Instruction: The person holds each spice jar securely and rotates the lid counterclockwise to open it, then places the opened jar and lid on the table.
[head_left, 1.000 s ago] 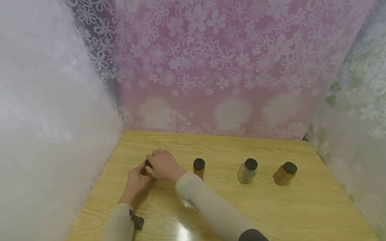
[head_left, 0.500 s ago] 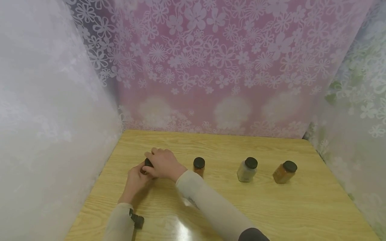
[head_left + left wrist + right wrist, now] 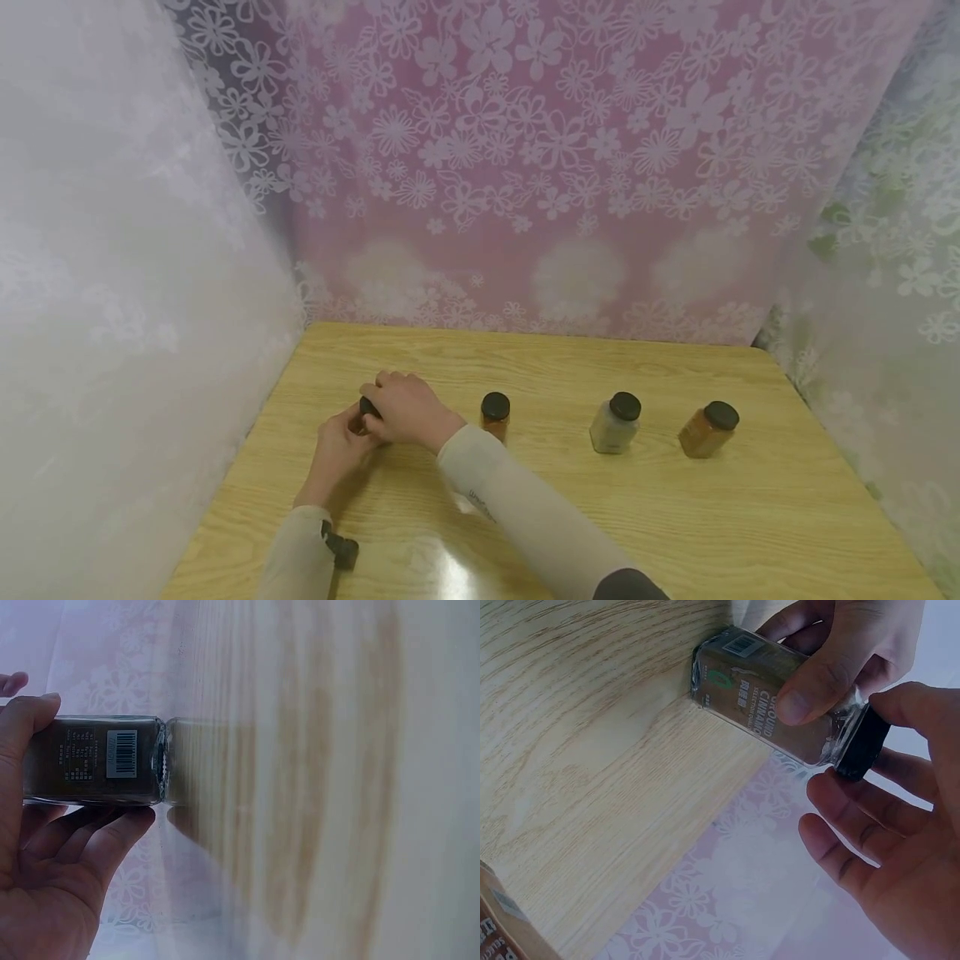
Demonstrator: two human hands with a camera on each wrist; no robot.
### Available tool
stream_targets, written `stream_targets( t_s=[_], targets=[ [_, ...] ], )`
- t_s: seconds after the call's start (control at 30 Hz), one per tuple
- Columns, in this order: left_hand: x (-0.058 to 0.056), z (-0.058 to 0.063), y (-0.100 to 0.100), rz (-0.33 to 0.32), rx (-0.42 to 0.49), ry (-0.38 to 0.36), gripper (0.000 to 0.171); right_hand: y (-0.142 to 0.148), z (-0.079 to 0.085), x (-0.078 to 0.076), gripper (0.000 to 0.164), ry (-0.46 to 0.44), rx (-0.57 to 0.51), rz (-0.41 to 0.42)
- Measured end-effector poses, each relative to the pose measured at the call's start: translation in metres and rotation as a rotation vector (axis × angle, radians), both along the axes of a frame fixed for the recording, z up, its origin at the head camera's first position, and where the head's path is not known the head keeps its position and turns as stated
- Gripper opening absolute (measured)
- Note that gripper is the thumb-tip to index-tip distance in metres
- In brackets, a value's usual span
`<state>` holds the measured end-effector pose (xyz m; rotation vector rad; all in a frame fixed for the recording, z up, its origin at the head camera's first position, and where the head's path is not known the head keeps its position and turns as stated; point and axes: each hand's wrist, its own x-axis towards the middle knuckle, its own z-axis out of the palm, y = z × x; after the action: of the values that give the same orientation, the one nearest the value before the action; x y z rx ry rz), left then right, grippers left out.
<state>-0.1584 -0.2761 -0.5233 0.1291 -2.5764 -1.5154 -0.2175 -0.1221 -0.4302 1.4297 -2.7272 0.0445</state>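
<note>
A clear glass spice jar labelled ground cinnamon (image 3: 739, 682), filled with brown powder, stands upright at the left of the table. My left hand (image 3: 341, 450) grips its body, thumb on one side and fingers on the other. From above, my right hand (image 3: 408, 408) holds the black cap (image 3: 862, 742) between thumb and fingers. The cap sits on the jar's neck. In the left wrist view the jar's base (image 3: 154, 761) meets the tabletop, and a barcode shows on its side. Both hands hide most of the jar in the head view.
Right of my hands stands a black-capped orange-brown jar (image 3: 495, 408), partly behind the right sleeve (image 3: 517, 508). Farther right are a jar of pale powder (image 3: 615, 425) and another orange-brown jar (image 3: 708, 429). Floral curtains (image 3: 525, 167) surround the wooden table (image 3: 675, 517).
The right hand's fingers have shifted slightly on the cap. The left hand and the other jars stay in place.
</note>
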Motion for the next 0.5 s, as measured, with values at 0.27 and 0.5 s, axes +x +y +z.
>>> stream_targets(
  t_s=[0.27,0.5],
  targets=[
    [-0.0020,-0.0044,0.0029,-0.011,0.018,0.012,0.055,0.0028,-0.0021,-0.0019,0.040,-0.015,0.012,-0.002],
    [-0.0031,-0.0041,0.0032,0.001,-0.020,0.030,0.052,0.0031,-0.0006,-0.0033,0.041,0.000,0.033,-0.005]
  ],
)
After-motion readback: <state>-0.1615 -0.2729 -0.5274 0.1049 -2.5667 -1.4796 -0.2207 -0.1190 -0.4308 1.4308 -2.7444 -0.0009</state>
